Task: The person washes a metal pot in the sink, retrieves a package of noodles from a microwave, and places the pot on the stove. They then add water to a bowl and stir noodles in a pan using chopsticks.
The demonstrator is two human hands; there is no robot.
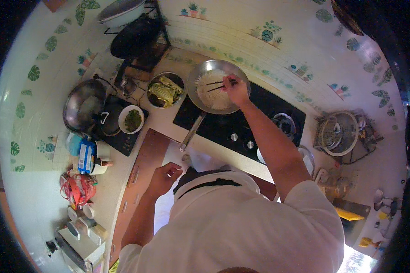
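My right hand (234, 89) is closed around a pair of dark chopsticks (214, 86), held over a steel frying pan (195, 73). White noodles (213, 97) lie in the pan, and the chopstick tips reach in among them. The pan sits at the left end of a black gas hob (222, 128), its long handle (193, 132) pointing toward me. My left hand (167, 174) hangs beside my body with curled fingers, near the counter edge, and holds nothing that I can see. Left of the pan stands a bowl of leafy vegetables (165, 91).
A white bowl of chopped greens (132, 120) rests on a black cooktop (124, 145) at left, beside a wok (85, 105). Red baskets (78, 189) and a blue packet (86, 156) line the left counter. A strainer basket (340, 133) stands right of the hob.
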